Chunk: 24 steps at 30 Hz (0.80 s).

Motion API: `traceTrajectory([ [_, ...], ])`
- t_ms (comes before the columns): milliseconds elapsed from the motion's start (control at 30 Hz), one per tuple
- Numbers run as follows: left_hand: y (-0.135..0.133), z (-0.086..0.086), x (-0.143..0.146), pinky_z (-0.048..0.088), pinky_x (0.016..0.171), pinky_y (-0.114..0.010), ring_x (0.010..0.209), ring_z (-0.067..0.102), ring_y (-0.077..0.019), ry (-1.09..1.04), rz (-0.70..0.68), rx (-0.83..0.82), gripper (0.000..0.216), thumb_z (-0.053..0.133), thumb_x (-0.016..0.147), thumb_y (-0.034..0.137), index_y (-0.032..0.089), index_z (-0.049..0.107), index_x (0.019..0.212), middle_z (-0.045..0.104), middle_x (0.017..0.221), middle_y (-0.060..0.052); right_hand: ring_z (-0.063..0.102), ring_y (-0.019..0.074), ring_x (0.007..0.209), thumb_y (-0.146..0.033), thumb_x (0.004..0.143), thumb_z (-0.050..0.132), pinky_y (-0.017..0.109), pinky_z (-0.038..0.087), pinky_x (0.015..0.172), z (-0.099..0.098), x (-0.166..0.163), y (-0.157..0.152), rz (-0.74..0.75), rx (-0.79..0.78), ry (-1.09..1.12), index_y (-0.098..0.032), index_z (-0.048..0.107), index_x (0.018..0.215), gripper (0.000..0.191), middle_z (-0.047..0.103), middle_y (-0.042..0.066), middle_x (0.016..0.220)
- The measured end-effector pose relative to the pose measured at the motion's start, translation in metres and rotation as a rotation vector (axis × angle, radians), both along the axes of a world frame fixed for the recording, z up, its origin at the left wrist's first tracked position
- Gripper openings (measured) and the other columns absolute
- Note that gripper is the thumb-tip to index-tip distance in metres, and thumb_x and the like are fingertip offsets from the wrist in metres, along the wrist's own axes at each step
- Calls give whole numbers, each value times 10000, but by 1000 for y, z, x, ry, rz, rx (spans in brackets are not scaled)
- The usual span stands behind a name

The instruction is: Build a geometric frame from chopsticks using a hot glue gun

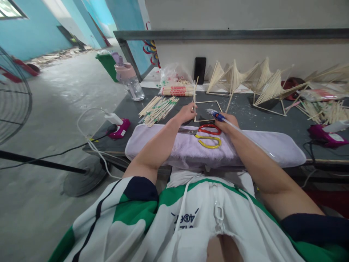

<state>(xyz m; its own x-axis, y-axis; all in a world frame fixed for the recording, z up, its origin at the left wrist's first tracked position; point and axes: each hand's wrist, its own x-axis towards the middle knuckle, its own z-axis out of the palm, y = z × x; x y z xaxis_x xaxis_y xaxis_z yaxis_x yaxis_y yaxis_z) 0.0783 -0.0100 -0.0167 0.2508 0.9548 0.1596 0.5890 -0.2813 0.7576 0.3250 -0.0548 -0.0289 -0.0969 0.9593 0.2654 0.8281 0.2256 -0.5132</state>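
Note:
My left hand point(187, 112) is closed in a pinch on a thin bamboo stick point(195, 91) that stands upright at the left corner of a square stick frame point(208, 102) lying on the dark table point(245, 112). My right hand point(227, 123) is wrapped round a blue glue gun point(215, 114) with a clear glue stick trailing back over my forearm; its nozzle points at the frame. Both forearms rest on a pale lilac towel point(191, 147).
Red and yellow handled scissors point(208, 135) lie on the towel. Loose sticks point(158, 108), a bag of stick packets point(176, 85), a pink bottle point(130, 80), a phone point(200, 69), finished stick fans point(245, 82) and purple glue guns point(118, 127) point(327, 135) stand around. A fan point(13, 98) stands at left.

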Motion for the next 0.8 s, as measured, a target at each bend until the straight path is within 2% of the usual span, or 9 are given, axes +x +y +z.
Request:
traceTrajectory([
  [467,-2,1,1,525,771,-270,653,600,-127,4,19,-27,380,621,786,136,160,591,1164,607,686,38,629,212,708,-338,763,572,276,381,615,-2,0,-1,8,22,19,-223,717,841,201,700,35,751],
  [800,-1,1,0,525,777,-265,694,612,-138,45,15,20,397,635,774,150,154,601,1169,627,710,22,633,219,725,-345,769,573,281,384,630,-3,1,2,-7,16,-19,-228,714,835,194,703,32,762],
])
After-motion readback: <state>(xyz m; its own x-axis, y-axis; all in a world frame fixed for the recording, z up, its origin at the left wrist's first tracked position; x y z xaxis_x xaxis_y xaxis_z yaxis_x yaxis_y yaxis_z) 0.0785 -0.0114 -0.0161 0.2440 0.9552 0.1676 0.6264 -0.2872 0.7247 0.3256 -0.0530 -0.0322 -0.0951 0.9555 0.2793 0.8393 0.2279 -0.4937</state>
